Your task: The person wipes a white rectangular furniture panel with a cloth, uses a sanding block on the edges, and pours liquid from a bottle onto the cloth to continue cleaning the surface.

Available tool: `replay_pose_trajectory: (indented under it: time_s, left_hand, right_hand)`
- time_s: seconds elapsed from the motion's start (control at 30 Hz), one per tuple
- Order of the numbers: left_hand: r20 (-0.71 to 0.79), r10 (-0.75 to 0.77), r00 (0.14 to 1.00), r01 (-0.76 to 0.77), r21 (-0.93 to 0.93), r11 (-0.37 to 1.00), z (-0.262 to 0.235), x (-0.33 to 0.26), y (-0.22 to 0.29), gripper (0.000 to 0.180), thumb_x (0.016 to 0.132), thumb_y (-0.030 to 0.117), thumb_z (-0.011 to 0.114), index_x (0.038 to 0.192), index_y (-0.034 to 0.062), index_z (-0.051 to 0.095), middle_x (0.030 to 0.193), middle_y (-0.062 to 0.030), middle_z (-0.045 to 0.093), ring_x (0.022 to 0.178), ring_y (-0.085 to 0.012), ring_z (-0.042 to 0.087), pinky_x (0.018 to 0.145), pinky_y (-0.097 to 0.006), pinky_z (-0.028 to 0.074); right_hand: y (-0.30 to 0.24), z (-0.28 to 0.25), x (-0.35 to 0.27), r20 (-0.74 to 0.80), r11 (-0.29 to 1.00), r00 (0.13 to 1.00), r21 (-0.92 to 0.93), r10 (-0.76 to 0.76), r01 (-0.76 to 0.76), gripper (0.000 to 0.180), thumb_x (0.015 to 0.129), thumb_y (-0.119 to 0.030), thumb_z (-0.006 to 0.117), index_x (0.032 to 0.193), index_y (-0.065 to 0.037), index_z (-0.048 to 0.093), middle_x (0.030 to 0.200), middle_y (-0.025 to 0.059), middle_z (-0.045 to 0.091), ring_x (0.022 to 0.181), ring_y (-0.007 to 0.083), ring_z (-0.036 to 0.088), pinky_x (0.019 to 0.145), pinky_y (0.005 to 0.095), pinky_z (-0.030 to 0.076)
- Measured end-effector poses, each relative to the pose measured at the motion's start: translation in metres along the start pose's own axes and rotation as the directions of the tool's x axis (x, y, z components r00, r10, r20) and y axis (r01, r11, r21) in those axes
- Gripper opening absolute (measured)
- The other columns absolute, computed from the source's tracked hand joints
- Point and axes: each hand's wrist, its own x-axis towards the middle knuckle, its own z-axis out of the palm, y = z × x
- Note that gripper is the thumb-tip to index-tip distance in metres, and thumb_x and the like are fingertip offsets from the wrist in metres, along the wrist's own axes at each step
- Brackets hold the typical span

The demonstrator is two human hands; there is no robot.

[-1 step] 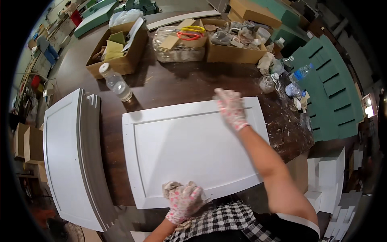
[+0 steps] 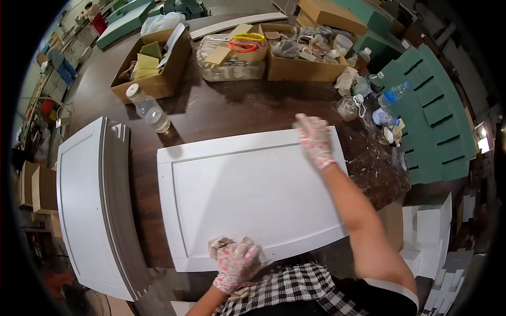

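Observation:
A white framed cabinet door panel (image 2: pixel 247 192) lies flat on the dark brown table in front of me. At its near edge, left of the middle, my left hand (image 2: pixel 238 265) in a white glove with pink spots is closed on a crumpled off-white cloth (image 2: pixel 220 246). Toward the far right corner, my right hand (image 2: pixel 315 139), in a matching glove, lies on the panel's far frame strip with its fingers stretched out, slightly blurred. No object shows in that hand. The underside of the right palm is hidden.
A stack of similar white panels (image 2: pixel 84 205) stands at the left. A capped clear bottle (image 2: pixel 150 110) is beyond the panel. Cardboard boxes (image 2: pixel 305 72), scissors (image 2: pixel 245 46) on a wrapped bundle and plastic bottles (image 2: pixel 392 95) line the far side. Green slotted sheets (image 2: pixel 432 121) stand at right.
My right hand has slid to the right along the panel's far edge, toward the corner. My left hand keeps its grip on the cloth and appears slightly further left.

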Motion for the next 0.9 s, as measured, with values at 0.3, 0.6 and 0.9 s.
replay_pose_trajectory:
  time_s: [0.3,0.6,0.9]
  left_hand:
    - [0.01,-0.019,1.0,0.019,0.019,1.0,-0.009,0.0,-0.002,0.059,0.057,0.041,0.08,0.11,0.0224,0.061,0.103,-0.0025,0.058,0.091,-0.0276,0.055,0.08,-0.045,0.039]
    - [0.016,0.097,0.995,-0.095,-0.096,0.991,-0.014,0.005,-0.006,0.043,0.068,0.038,0.072,0.106,0.02,0.062,0.104,-0.0024,0.06,0.088,-0.0213,0.059,0.075,-0.042,0.043]
    - [-0.068,0.159,0.985,-0.169,-0.162,0.972,0.01,0.005,-0.011,0.029,0.078,0.028,0.062,0.103,0.0122,0.062,0.106,-0.0104,0.058,0.089,-0.0235,0.061,0.067,-0.04,0.049]
  right_hand:
    - [0.106,0.002,-0.01,-0.13,0.981,0.973,0.051,0.19,-0.185,0.04,0.092,-0.034,0.058,0.127,-0.016,0.057,0.116,0.0114,0.057,0.11,0.0317,0.05,0.094,0.0446,0.042]
    - [-0.053,0.03,0.0,-0.002,0.996,0.999,0.086,-0.039,0.039,0.041,0.092,-0.033,0.057,0.131,-0.019,0.055,0.124,0.0077,0.053,0.117,0.0284,0.047,0.097,0.0427,0.043]
    - [-0.287,0.09,0.051,-0.118,0.732,0.799,0.338,-0.59,0.591,0.041,0.085,-0.028,0.062,0.125,-0.017,0.058,0.116,0.0105,0.059,0.108,0.0308,0.053,0.094,0.0442,0.043]
